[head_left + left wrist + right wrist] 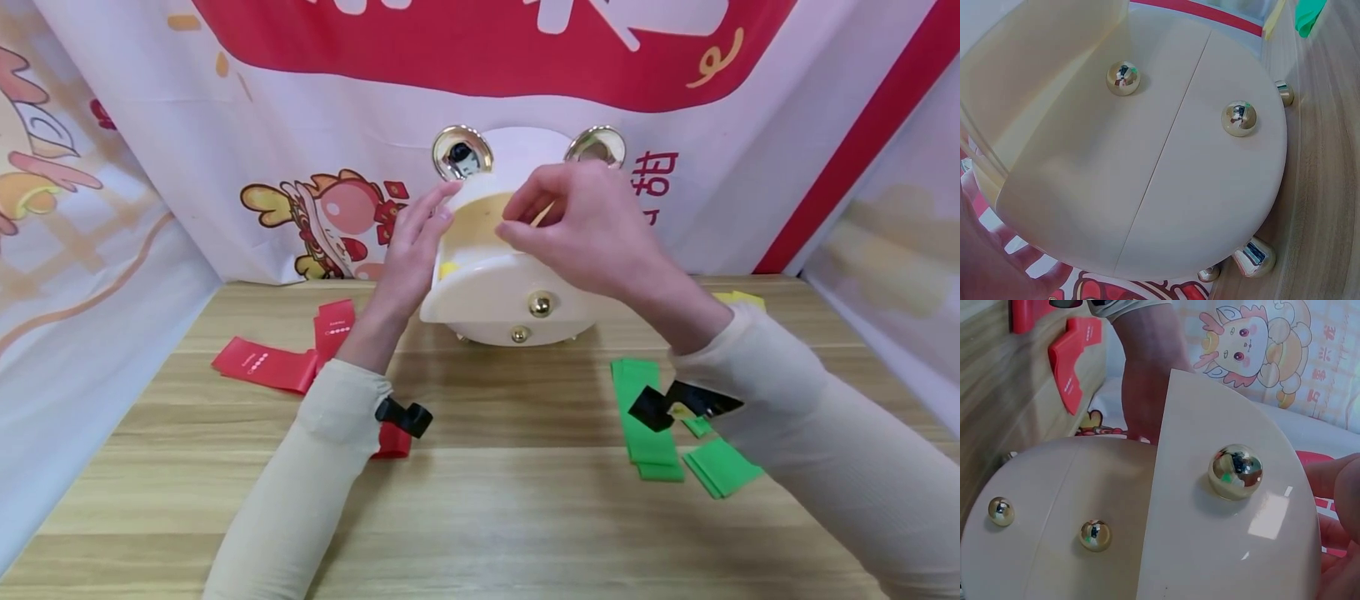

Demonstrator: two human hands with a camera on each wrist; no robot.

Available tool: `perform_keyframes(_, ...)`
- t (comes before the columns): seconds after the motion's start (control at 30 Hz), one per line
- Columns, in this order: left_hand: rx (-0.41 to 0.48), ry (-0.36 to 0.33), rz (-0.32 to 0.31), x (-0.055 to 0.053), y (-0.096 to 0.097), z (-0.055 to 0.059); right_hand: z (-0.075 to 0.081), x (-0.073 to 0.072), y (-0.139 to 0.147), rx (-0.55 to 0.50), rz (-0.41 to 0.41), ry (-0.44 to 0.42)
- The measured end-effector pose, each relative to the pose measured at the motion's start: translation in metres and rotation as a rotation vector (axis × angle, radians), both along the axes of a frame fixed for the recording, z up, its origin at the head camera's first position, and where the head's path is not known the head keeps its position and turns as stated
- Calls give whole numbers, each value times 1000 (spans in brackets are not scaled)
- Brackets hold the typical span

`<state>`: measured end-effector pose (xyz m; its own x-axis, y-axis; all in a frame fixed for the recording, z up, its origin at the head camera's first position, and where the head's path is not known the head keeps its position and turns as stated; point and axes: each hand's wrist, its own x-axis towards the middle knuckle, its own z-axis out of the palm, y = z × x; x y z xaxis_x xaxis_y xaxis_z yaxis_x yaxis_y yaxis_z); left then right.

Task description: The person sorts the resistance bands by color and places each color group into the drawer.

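Observation:
A white, alarm-clock-shaped drawer box [525, 333] with gold knobs stands on the table. Its top drawer [517, 292] is pulled out, and a bit of something yellow [448, 269] shows inside at the left. The two lower drawer fronts [1210, 175] sit flush in the left wrist view. My left hand [412, 250] rests along the box's left side with extended fingers. Over the open drawer, my right hand [581, 225] has curled fingers, thumb and index tips close together; I cannot tell whether anything is between them. The drawer front [1210, 537] partly hides those fingers in the right wrist view.
Flat red bands [270, 364] lie left of the box, partly under my left forearm. On the right are green bands [648, 417], a folded green piece [723, 467] and a yellow band [742, 298] behind my right arm. A printed cloth [360, 108] hangs close behind.

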<state>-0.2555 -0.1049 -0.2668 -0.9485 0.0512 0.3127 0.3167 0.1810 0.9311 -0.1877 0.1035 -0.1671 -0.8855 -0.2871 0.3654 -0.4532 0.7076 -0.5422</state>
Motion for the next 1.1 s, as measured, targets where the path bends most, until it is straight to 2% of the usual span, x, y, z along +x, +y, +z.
perform_keyframes(0.23, 21, 18, 3, 0, 0, 0, -2, 2, 10, -16, 19, 44)
perform_keyframes(0.53, 16, 24, 8, -1, 1, -1, -7, 4, 53, -217, 33, 99)
perform_keyframes(0.63, 19, 25, 8, 0, 1, -1, -10, 6, 71, -254, 10, 129)
perform_keyframes(0.73, 19, 19, 9, 1, 0, -1, -13, 10, 90, -239, -49, 142)
perform_keyframes(0.93, 18, 16, 1, 1, 2, -2, -26, 12, 138, -242, -108, 185)
perform_keyframes(1.1, 14, 23, 7, 1, 1, 0, -40, 10, 174, -221, -148, 167)
